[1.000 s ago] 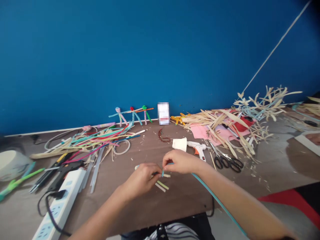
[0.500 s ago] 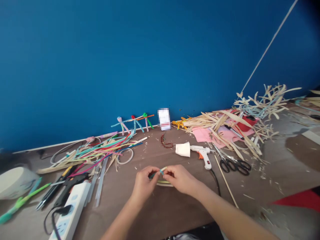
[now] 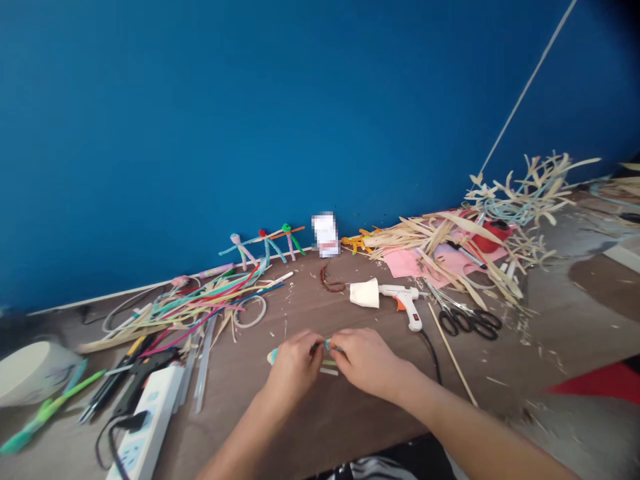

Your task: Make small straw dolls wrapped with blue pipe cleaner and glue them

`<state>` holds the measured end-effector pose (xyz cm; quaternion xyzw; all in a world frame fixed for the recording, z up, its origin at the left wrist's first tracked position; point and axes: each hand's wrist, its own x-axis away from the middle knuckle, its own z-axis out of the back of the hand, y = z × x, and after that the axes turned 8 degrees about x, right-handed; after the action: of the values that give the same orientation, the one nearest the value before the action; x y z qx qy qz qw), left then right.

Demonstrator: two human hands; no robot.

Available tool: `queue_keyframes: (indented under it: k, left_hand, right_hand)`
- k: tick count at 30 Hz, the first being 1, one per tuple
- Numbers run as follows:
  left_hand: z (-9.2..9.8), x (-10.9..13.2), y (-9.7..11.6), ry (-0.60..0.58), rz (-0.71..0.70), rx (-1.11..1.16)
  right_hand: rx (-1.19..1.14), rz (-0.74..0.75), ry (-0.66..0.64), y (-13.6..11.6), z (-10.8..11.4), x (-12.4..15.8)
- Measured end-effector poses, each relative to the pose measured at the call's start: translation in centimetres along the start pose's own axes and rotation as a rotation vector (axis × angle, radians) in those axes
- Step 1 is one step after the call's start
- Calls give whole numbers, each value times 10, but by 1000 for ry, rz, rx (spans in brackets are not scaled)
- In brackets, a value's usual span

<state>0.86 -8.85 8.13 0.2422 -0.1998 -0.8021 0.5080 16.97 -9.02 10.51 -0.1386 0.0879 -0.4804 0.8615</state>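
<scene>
My left hand [image 3: 296,363] and my right hand [image 3: 367,363] are close together above the table, fingers pinched. Between the fingertips of both shows a thin light-blue strip [image 3: 327,345]; whether it is fuzzy wire or ribbon I cannot tell. Pale yellow-green strips [image 3: 329,371] show below the hands, mostly hidden by them. A pale blue-and-white end [image 3: 271,357] sticks out left of my left hand. Beyond my right hand lies a white glue gun [image 3: 409,307], its nozzle pointing right, with a white cup-shaped piece [image 3: 365,293] at its left.
At left are a power strip [image 3: 147,420], a black glue gun [image 3: 145,377], a roll of tape [image 3: 37,373] and coloured strips [image 3: 200,300]. Pipe-cleaner figures [image 3: 267,245] lean against the wall. Scissors [image 3: 473,321], a thin stick [image 3: 453,353] and pale husk strips [image 3: 430,237] are at right.
My left hand has turned so its back covers more of the work, and a pale blue end now shows at its left. The view has shifted slightly.
</scene>
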Motion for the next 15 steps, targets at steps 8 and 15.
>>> queue_keyframes:
  k: [8,15]
  left_hand:
    - [13,-2,7,-145,-78,223]
    - [2,0,2,-15,215,453]
  right_hand:
    - [-454,-40,-9,31,1,-16]
    - [-903,-146,-301,41,-23,-19]
